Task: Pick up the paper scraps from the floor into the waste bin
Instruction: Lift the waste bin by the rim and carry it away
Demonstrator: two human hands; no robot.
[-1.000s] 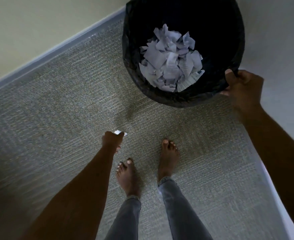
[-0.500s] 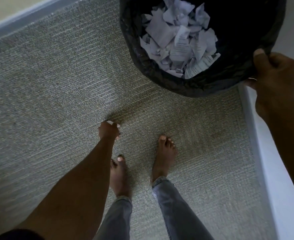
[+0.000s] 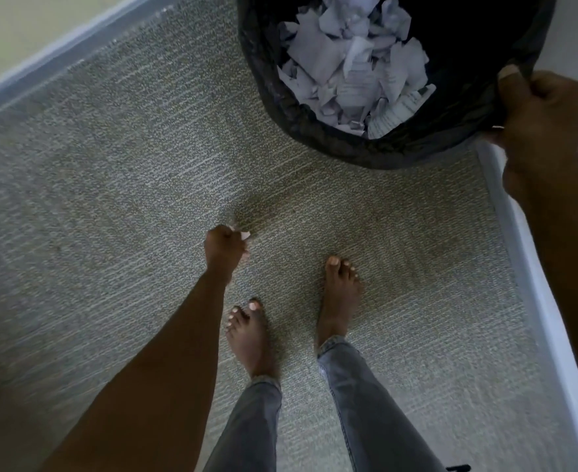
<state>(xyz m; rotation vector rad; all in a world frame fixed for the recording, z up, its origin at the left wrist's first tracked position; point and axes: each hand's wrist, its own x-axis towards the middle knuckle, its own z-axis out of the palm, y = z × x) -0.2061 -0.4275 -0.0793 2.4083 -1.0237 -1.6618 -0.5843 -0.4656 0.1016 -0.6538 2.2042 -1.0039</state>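
Note:
A black waste bin (image 3: 332,141) lined with a dark bag fills the top of the head view, with several torn white paper scraps (image 3: 355,73) piled inside. My right hand (image 3: 546,131) grips the bin's rim on its right side. My left hand (image 3: 224,248) hangs low over the grey carpet in front of my feet, closed around a small white paper scrap (image 3: 245,235) that sticks out between the fingers. No other loose scrap shows on the carpet.
My two bare feet (image 3: 338,294) stand on the grey-green carpet (image 3: 110,216) below the bin. A pale skirting board (image 3: 52,59) runs along the wall at upper left, and a white edge (image 3: 533,284) borders the carpet on the right.
The bin has shifted up and to the right in view, still held by my right hand. My left hand has stayed closed on the scrap, low in front of my feet.

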